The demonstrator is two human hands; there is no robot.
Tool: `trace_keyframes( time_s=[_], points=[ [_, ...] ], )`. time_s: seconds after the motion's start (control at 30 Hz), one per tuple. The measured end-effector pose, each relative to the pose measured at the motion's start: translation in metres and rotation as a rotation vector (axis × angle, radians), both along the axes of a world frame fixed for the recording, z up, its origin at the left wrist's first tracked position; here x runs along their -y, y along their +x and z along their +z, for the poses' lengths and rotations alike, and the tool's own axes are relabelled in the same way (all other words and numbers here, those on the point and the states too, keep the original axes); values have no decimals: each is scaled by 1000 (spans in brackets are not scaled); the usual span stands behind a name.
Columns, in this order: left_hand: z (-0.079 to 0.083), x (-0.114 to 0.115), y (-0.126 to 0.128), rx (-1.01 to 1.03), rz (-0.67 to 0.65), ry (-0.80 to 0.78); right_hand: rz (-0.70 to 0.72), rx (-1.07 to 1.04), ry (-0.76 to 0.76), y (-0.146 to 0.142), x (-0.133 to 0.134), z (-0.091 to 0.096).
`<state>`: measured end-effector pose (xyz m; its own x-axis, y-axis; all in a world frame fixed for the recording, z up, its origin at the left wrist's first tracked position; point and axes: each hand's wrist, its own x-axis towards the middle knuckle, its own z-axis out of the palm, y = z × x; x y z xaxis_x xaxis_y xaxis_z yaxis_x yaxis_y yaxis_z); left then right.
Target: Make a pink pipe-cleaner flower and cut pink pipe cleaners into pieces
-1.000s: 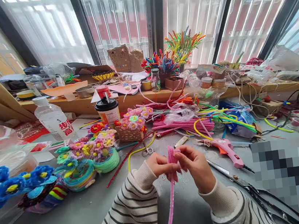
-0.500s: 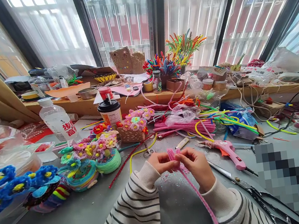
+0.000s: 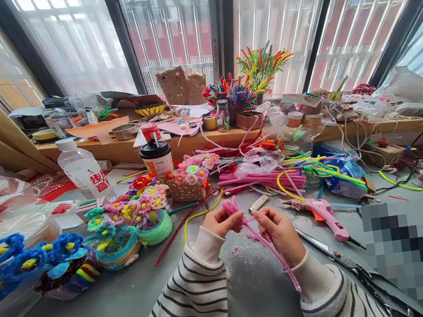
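Observation:
My left hand is closed around a bunch of pink pipe cleaner folded into upright loops. To its right, my right hand pinches a thin strand of the same pink chenille between thumb and fingers. The strand spans the short gap between both hands. A long pink tail hangs diagonally down and right, passing close to my right wrist. Under the hands, glitter and bits of fluff lie scattered on the grey table.
Right of my hands lie a pink glue gun and large scissors. A bundle of pink pipe cleaners sits ahead. Chenille flower pots, a water bottle and a lidded cup stand on the left.
My hands have moved apart, the left tilting the pink loops leftward. My right hand has drawn a strand out to the right. The hanging tail's end has risen.

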<state>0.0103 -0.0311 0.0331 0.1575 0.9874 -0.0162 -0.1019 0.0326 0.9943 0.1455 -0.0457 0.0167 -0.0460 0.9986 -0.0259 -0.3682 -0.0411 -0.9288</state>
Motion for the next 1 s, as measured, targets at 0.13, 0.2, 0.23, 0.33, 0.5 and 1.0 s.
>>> trace_keyframes(
  time_s=[0.13, 0.2, 0.23, 0.33, 0.5, 1.0],
  points=[
    [-1, 0, 0, 22, 134, 95, 124, -151, -109, -2, -3, -8],
    [-1, 0, -3, 54, 198, 136, 159, -169, -134, -4, -4, -13],
    [0, -1, -4, 73, 229, 146, 173, -174, -143, -5, -4, -14],
    [0, -2, -9, 41, 199, 166, 176, -181, -145, -2, -5, -15],
    [0, 0, -8, -79, -158, 110, 40, 19, 30, 14, -8, -2],
    [-12, -3, -1, -322, 17, 271, 283, 439, 176, -4, 3, -5]
  ],
)
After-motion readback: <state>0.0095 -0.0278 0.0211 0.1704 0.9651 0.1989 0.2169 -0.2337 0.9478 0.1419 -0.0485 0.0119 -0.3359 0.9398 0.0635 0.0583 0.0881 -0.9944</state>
